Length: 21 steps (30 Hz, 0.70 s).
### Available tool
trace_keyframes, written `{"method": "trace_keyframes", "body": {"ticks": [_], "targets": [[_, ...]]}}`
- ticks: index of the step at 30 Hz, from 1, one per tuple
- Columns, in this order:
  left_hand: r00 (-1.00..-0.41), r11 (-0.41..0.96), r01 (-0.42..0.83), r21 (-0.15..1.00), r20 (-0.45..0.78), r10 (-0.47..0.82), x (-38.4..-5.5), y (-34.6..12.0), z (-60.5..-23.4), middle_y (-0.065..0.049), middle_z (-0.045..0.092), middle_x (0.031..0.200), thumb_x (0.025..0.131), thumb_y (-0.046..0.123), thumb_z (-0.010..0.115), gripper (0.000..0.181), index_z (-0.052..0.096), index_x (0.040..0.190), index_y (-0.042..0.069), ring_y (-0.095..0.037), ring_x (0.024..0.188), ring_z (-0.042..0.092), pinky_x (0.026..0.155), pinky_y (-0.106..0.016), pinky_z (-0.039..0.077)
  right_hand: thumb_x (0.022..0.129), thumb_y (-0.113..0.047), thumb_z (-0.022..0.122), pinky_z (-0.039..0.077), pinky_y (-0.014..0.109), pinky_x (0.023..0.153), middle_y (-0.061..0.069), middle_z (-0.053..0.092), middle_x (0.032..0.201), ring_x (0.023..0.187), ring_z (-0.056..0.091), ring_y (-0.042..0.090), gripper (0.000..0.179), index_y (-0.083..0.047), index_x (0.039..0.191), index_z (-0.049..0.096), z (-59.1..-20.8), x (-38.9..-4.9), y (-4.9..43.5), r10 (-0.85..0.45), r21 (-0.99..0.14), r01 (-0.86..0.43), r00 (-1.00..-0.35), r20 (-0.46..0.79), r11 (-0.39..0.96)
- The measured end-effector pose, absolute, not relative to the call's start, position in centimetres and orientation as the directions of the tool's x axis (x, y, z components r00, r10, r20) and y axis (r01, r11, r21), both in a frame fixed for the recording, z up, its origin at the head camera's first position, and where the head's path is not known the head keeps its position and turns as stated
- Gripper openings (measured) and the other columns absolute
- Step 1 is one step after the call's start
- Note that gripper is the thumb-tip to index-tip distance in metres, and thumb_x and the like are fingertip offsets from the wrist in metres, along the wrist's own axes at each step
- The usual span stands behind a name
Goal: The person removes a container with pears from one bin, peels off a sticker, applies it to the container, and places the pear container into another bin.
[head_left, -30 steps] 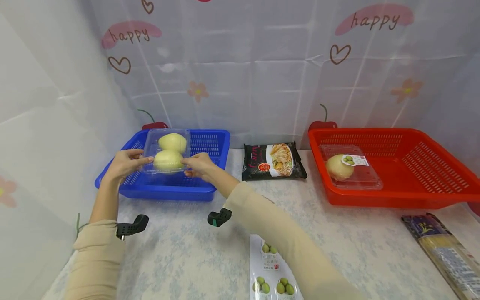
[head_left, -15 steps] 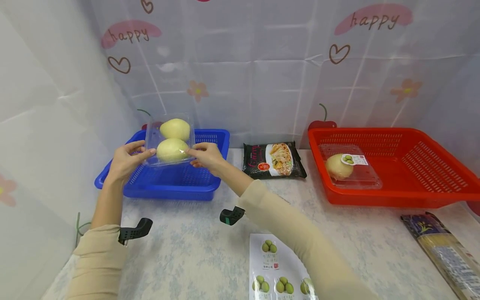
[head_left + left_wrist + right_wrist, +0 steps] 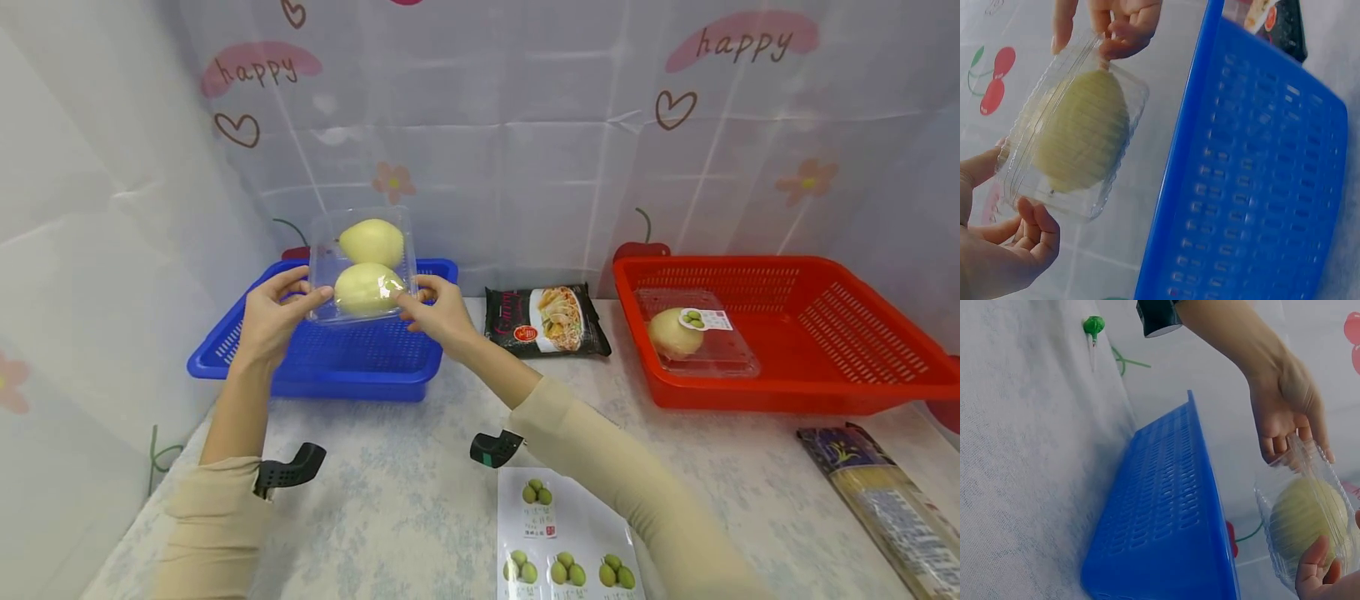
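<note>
A clear plastic clamshell box [image 3: 322,237] with two pale yellow-green pears [image 3: 370,287] inside hangs above the blue basket [image 3: 352,383]. My left hand [image 3: 273,312] pinches its left edge between thumb and fingers. On the opposite edge my right hand [image 3: 442,312] grips it the same way, thumb on top. In the left wrist view the box [image 3: 1132,87] is seen side-on, apart from the basket's rim. The right wrist view shows the box [image 3: 1266,487] between both hands, with one pear [image 3: 1300,515] visible through its ridged wall.
A red basket [image 3: 757,400] at the right holds a labelled clear box [image 3: 735,354] with a pale fruit. Between the baskets lies a black noodle packet [image 3: 547,321]. A sticker sheet [image 3: 517,525] is in front, and a long clear-windowed package [image 3: 885,504] lies at the far right.
Both hands have lifted the pear box up from the blue basket and moved it to the right, tilting it so its lid faces the head camera more. The baskets and packets stay put.
</note>
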<state>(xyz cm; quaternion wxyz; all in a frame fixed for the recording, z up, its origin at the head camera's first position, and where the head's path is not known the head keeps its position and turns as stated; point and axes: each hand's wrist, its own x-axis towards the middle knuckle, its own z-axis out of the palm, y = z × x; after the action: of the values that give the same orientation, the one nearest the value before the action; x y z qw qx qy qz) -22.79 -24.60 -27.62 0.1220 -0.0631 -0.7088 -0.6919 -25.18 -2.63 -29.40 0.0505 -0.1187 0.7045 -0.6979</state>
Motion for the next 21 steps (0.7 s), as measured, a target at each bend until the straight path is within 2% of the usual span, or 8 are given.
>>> {"method": "trace_keyframes", "body": {"ticks": [5,10,14,21], "targets": [[-0.95,-0.015,0.299,0.954,0.296,-0.099,-22.3,-22.6,-27.4,0.002,0.053,0.082,0.081,-0.001,0.07,0.063,0.039,0.134,-0.015,-0.001,0.063,0.052,0.061,-0.011,0.044,0.088,-0.019,0.067,0.057,0.031,0.07,0.007,0.046,0.09,0.081,0.069,0.027,0.063,-0.002,0.141,0.036,-29.1,-24.3,-1.4,-0.22,-0.994,-0.086,-0.97,0.1,-0.073],[-0.948,-0.021,0.315,0.949,0.313,-0.062,-21.9,-21.2,-27.4,0.001,0.052,0.085,0.082,-0.003,0.068,0.061,0.039,0.134,-0.014,-0.001,0.064,0.053,0.063,-0.011,0.045,0.087,-0.015,0.068,0.057,0.031,0.07,0.007,0.044,0.087,0.076,0.069,0.024,0.06,0.0,0.138,0.039,-29.2,-23.6,-0.1,-0.169,-0.985,-0.118,-0.976,0.139,-0.13],[-0.953,0.0,0.304,0.953,0.304,-0.003,-21.8,-20.3,-27.6,-0.002,0.05,0.089,0.083,-0.002,0.068,0.064,0.037,0.138,-0.01,-0.002,0.065,0.054,0.065,-0.012,0.046,0.085,-0.009,0.069,0.057,0.028,0.068,0.007,0.045,0.085,0.07,0.066,0.018,0.059,0.001,0.136,0.04,-29.2,-22.9,1.1,-0.132,-0.978,-0.103,-0.983,0.127,-0.18],[-0.962,0.043,0.261,0.964,0.256,0.096,-21.8,-18.8,-27.8,-0.006,0.045,0.094,0.083,0.0,0.069,0.078,0.024,0.147,0.002,-0.004,0.066,0.048,0.066,-0.015,0.044,0.085,-0.008,0.068,0.056,0.029,0.071,0.006,0.046,0.084,0.069,0.063,0.014,0.064,-0.001,0.14,0.035,-29.1,-21.8,3.3,-0.116,-0.979,-0.09,-0.987,0.112,-0.181]]}}
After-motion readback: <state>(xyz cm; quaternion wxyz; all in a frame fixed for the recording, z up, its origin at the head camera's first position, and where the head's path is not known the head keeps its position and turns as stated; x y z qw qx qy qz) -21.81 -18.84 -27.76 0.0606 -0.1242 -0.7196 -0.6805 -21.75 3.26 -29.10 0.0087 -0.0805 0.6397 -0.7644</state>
